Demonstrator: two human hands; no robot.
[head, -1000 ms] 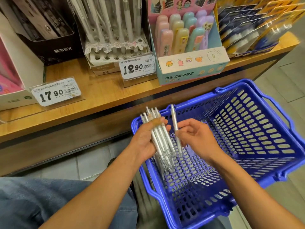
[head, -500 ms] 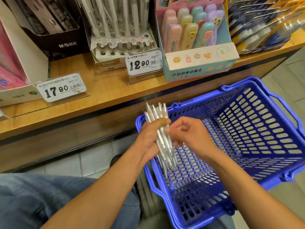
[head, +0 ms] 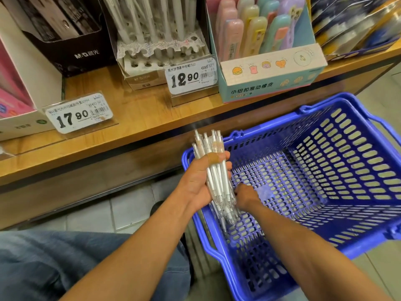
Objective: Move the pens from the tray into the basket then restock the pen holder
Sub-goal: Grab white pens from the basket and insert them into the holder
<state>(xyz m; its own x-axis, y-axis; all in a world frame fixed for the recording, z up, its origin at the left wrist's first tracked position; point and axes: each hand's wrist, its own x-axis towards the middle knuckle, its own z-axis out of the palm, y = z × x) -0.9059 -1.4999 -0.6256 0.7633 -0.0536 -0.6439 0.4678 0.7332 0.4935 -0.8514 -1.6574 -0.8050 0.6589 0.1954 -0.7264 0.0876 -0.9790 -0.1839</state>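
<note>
Shelf [head: 134,118] behind – pen holder [head: 160,51] stocked; blue basket [head: 325,192] empty; left hand [head: 199,181] grasps pen bundle [head: 217,177]; right hand [head: 245,195] fingers pinch its lower end.

A wooden shelf [head: 138,118] carries the pen holder [head: 160,59] and price tags [head: 191,77].

The right hand [head: 246,195] now sits lower, at the bundle of pens' [head: 217,181] lower ends, no longer holding a single pen apart.

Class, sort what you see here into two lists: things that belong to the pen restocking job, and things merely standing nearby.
Job:
bundle of pens, gripped by left hand
right hand at the bundle's lower end
blue basket
pen holder

Nearby:
eraser box
black M&G box
price tags
</note>
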